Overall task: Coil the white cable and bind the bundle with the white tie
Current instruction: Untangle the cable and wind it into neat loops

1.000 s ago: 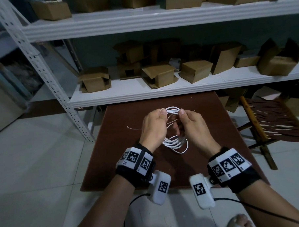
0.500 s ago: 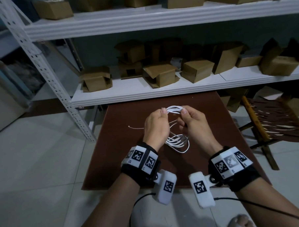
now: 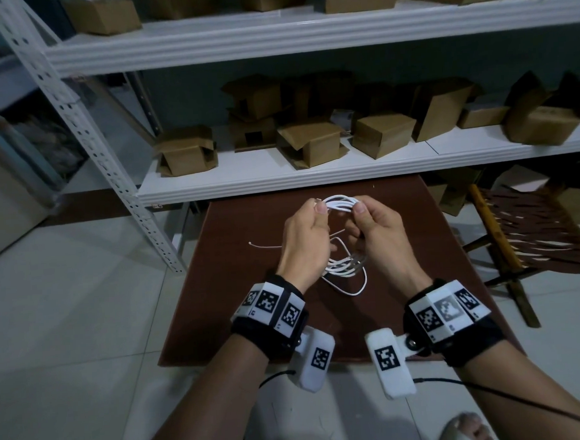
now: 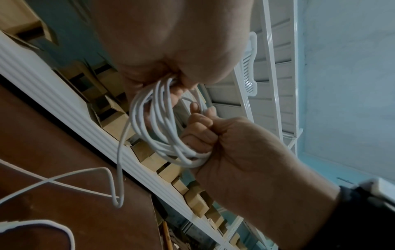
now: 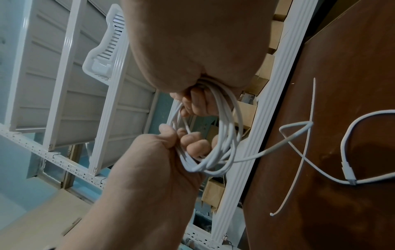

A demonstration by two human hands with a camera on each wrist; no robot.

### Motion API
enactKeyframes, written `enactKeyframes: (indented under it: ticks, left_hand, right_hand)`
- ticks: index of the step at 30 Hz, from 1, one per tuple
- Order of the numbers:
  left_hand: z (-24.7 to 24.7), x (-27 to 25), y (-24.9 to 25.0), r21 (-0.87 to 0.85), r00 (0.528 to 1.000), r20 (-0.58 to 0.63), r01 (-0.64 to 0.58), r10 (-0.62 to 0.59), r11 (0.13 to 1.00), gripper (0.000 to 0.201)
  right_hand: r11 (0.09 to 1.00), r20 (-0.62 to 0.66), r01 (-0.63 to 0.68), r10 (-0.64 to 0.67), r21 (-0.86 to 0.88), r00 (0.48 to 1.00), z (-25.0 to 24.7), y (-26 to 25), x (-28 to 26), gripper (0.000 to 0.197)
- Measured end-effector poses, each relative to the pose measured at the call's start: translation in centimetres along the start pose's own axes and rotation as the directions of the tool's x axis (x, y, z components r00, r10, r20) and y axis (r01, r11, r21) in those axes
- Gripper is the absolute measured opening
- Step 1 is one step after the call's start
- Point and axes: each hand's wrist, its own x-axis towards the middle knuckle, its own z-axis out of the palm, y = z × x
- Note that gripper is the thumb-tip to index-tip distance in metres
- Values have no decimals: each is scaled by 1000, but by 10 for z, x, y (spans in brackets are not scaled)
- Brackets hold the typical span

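Note:
The white cable (image 3: 339,204) is a coil of several loops held upright above the brown table (image 3: 226,315). My left hand (image 3: 318,206) pinches the coil's top on its left side, and my right hand (image 3: 359,207) pinches the top on its right. The lower loops (image 3: 345,267) hang between my wrists, and a loose tail droops to the table. In the left wrist view the coil (image 4: 158,121) runs from my left fingers down into my right fist (image 4: 213,135). The white tie (image 3: 263,246) lies flat on the table left of my hands, seen also as a thin tie strip (image 5: 307,152) in the right wrist view.
A white shelf (image 3: 313,182) with several cardboard boxes (image 3: 308,142) stands just behind the table. A wooden slatted chair (image 3: 531,229) is at the right, a perforated white upright (image 3: 89,138) at the left. The cable's plug end (image 5: 348,175) rests on the table.
Both hands have risen a little and moved apart along the top of the coil, spreading it wider between the thumbs. The tie has stayed where it lay.

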Motion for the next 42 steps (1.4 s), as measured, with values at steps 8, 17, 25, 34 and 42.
enactKeyframes:
  ticks: [8,17,25,34,42]
  left_hand:
    - [4,5,-4,-128,989,43,145,-140,981,27]
    - [-4,7,10,-541,878,331,477,-346,693,49]
    - [-5,2,14,-628,821,375,567,-431,533,52]
    - [-2,5,11,-608,857,234,497,-460,619,52]
    - [-3,7,14,-671,906,50,343,-421,658,50]
  right_hand:
    - [999,8,23,-23,-30,1000,-2,4,0,29]
    - [999,11,32,-32,4,999,-2,3,1,33]
    - [998,15,40,-40,-38,999,1,5,0,33]
    - [992,36,17,-13,-122,999,3,1,-4,32]
    - [985,-64,-114,106,-131,992,4,4,0,52]
